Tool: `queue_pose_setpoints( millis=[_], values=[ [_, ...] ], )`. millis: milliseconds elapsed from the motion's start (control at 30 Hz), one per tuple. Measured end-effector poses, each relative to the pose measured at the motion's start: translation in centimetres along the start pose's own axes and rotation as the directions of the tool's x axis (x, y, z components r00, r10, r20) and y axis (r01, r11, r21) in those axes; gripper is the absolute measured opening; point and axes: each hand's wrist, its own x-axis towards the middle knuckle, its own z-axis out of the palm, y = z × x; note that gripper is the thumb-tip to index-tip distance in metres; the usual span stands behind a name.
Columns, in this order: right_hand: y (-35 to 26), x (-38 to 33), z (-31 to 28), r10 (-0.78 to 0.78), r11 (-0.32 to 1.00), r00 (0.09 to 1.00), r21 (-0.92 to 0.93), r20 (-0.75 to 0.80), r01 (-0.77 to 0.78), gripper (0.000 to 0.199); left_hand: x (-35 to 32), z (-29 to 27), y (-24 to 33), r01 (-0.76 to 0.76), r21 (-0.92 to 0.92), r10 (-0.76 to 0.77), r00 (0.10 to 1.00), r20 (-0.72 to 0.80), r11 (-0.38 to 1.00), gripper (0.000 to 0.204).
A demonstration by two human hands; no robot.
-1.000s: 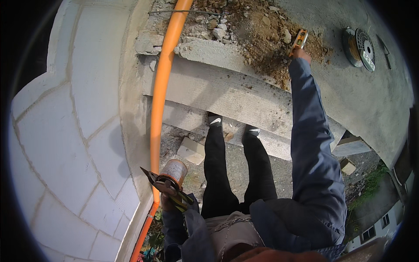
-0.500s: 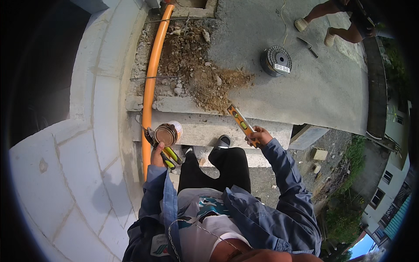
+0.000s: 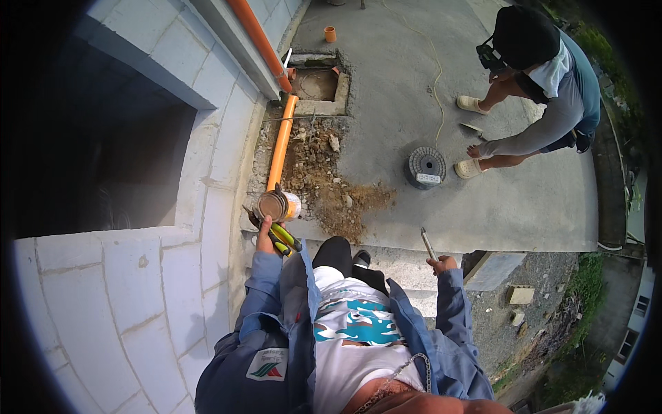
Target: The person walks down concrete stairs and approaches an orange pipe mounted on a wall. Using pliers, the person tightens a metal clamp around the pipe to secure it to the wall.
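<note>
My left hand is closed round a round can with a brown lid and a pale side. The same hand also grips pliers with yellow-green and black handles, and their jaws are partly hidden. Off to the right, my right hand is closed on a spirit level, now seen nearly edge-on and pointing away from me. Beyond the can, an orange pipe lies along the foot of the block wall.
A person bends down at the right, a hand near a trowel. A black cable reel stands on the concrete. Ahead are dug soil and rubble and a square pit. Concrete steps lie underfoot.
My view has swung forward, bringing the pit and more of the person into sight. The spirit level has turned from its broad face to its edge. My feet have moved on the steps.
</note>
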Motion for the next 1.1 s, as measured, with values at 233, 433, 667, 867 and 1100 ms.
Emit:
queue_pose_setpoints(
  millis=[233,433,667,867,1100],
  values=[
    [10.3,3.1,1.6,0.448,0.831,0.889,-0.411,0.093,-0.376,0.051,0.8,1.3,2.0,-0.108,-0.078,0.091,0.977,-0.194,0.991,0.057],
    [6.1,1.9,-5.2,0.186,0.916,0.972,-0.383,0.147,-0.117,0.050,4.0,7.8,2.8,-0.086,-0.182,0.000,0.905,-0.426,0.980,0.050],
    [-6.6,-3.6,-17.2,0.226,0.966,0.963,0.163,-0.147,-0.202,0.054,6.6,21.9,5.9,0.055,-0.075,-0.061,0.995,-0.076,0.996,0.056],
    [-13.1,-5.2,-22.3,0.167,0.872,0.949,0.490,-0.269,-0.014,0.042,8.3,30.4,7.7,0.088,0.002,-0.088,0.991,0.098,0.996,0.053],
    [-2.1,-4.5,-18.5,0.498,0.744,0.866,0.533,-0.039,-0.403,0.046,9.3,31.1,6.7,0.178,0.111,-0.194,0.969,0.152,0.978,0.061]
  ],
)
